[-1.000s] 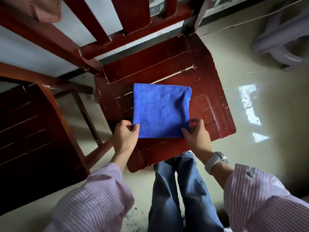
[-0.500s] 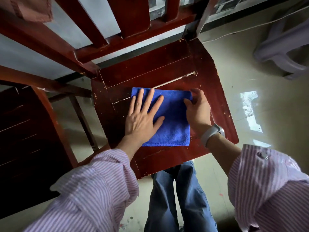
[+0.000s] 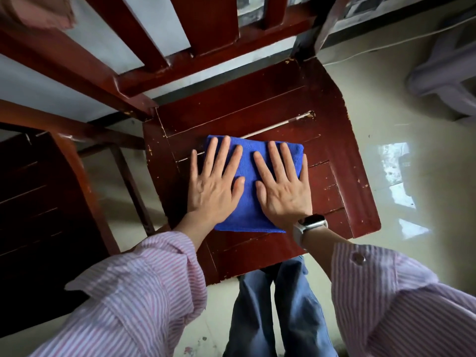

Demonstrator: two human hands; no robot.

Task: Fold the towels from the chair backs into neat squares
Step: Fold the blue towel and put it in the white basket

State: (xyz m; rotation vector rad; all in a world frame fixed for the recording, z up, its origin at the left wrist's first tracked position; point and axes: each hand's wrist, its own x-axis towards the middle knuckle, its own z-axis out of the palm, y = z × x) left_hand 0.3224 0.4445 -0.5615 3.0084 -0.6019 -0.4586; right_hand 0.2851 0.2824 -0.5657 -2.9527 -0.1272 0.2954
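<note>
A blue towel [image 3: 248, 202], folded into a small square, lies flat on the seat of a dark red wooden chair [image 3: 342, 176]. My left hand [image 3: 215, 186] presses down on its left half with fingers straight and spread. My right hand [image 3: 283, 189], a watch on its wrist, presses flat on the right half the same way. Both palms cover most of the towel; only its middle strip, top edge and bottom edge show.
A second dark wooden chair [image 3: 38, 202] stands close on the left. A pinkish cloth [image 3: 49, 14] hangs at the top left over a chair back. A pale plastic stool [image 3: 443, 73] sits at the far right on the shiny tiled floor.
The towel was folded over from its near edge and is now smaller. My right hand went from gripping the towel's right edge to lying flat on it; my left hand stays flat.
</note>
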